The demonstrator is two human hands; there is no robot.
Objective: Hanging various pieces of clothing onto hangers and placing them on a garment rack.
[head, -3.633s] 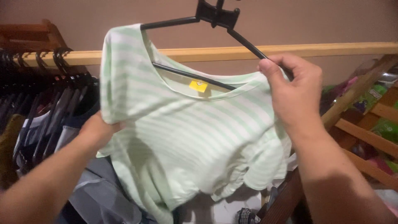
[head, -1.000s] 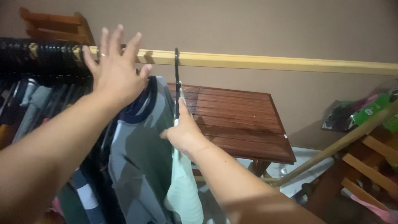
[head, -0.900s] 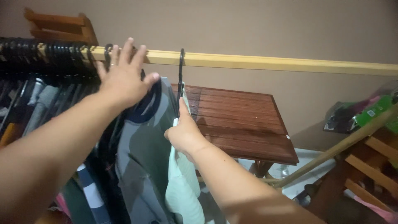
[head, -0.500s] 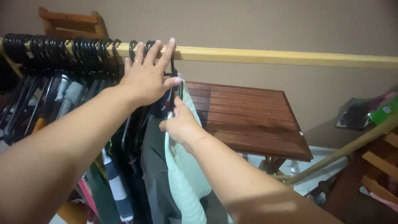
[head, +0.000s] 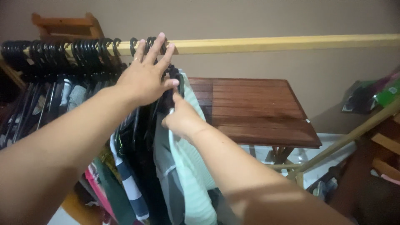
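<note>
Now your left hand (head: pixel 143 77) is stretched up with fingers spread open, fingertips against the wooden rail (head: pixel 283 43) and palm pressed on the black hangers (head: pixel 75 52) bunched at its left end. Your right hand (head: pixel 180 118) is closed around the shoulder of the pale green striped shirt (head: pixel 193 175), which hangs at the right edge of the packed clothes. Rightward, the rail runs bare above a slatted wooden table (head: pixel 254 110) leaning beneath it.
</note>
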